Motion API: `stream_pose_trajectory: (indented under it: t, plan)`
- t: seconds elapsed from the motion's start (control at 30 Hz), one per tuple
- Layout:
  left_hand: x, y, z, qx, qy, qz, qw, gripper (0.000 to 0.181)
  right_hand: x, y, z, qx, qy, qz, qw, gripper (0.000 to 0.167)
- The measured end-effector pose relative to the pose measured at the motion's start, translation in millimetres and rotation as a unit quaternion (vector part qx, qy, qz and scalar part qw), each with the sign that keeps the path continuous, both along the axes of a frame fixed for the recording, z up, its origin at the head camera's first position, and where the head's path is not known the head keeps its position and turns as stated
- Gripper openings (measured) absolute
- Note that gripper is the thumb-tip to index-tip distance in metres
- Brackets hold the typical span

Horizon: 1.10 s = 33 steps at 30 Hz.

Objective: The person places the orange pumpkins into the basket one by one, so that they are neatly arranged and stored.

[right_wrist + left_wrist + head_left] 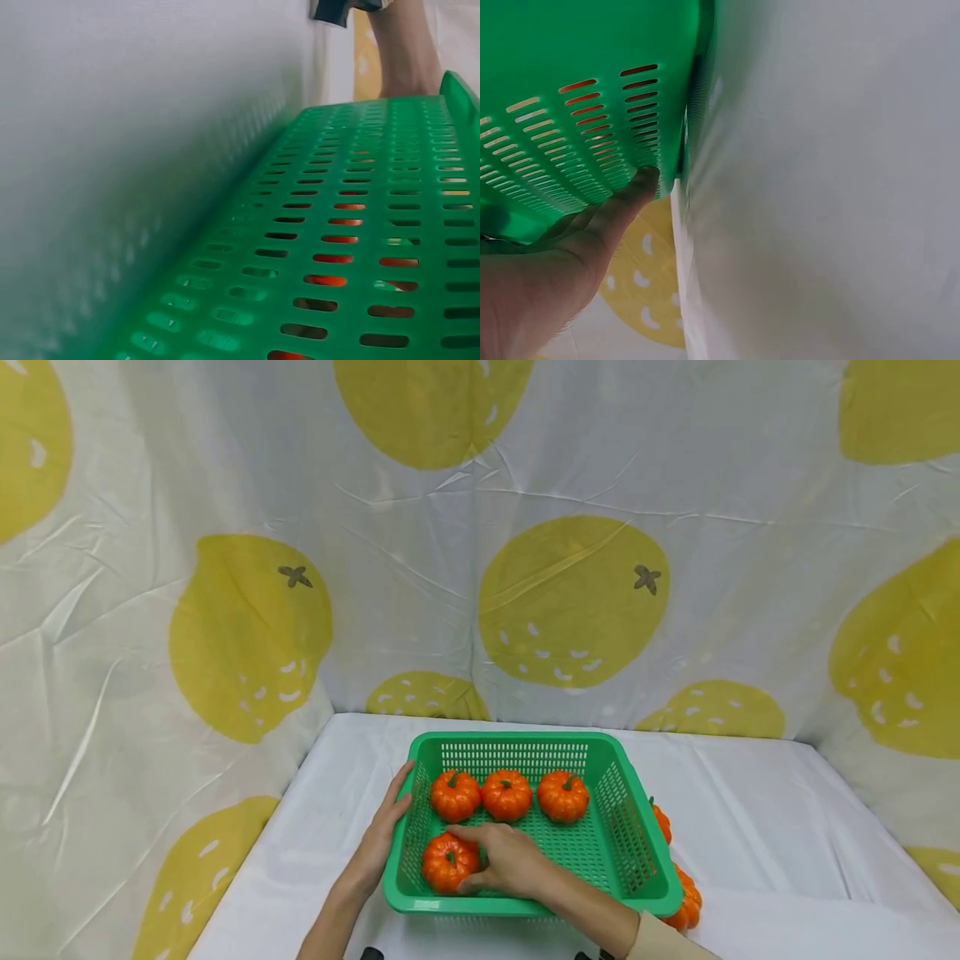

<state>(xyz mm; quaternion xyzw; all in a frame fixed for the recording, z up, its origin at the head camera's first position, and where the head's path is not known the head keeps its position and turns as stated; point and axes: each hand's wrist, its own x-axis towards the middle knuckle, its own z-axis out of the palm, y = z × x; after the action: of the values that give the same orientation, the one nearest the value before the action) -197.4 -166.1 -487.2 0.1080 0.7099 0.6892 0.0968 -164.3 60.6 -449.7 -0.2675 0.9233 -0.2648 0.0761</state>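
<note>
A green plastic basket (442,906) with slotted walls stands on the white-covered table. Inside it, at the front left, is a small orange pumpkin (448,862); my right hand (506,858) grips it from the right, thumb in front and fingers behind. Three more pumpkins line the back: a left one (455,796), a middle one (506,795) and a right one (562,797). My left hand (384,835) rests along the basket's left side, fingers extended. The left wrist view shows that hand (581,244) touching the slotted wall. In the right wrist view the basket wall (360,225) hides my right hand.
Two further pumpkins sit on the table outside the basket's right side, one farther back (662,823) and one nearer (686,902), both partly hidden by the basket. White cloth (225,468) with yellow lemon prints encloses the back and sides.
</note>
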Motion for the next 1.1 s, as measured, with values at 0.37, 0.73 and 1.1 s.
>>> stream_pose_trajectory:
  t: [0.37,0.73,1.1]
  plan:
    - [-1.2,-4.4,3.8,-0.016,0.001,0.008,0.9998,0.054,10.7,40.4,36.4,-0.124,-0.007,-0.094,0.9879,0.062]
    - [-5.1,-7.2,-0.7,-0.008,-0.006,-0.008,0.9999,0.052,22.9,200.5,44.2,-0.103,0.216,-0.294,0.9256,0.039]
    - [-5.9,-6.5,-6.1,0.014,-0.012,-0.003,0.9998,0.053,-4.0,255.1,-15.9,-0.046,-0.103,-0.307,0.9452,0.084]
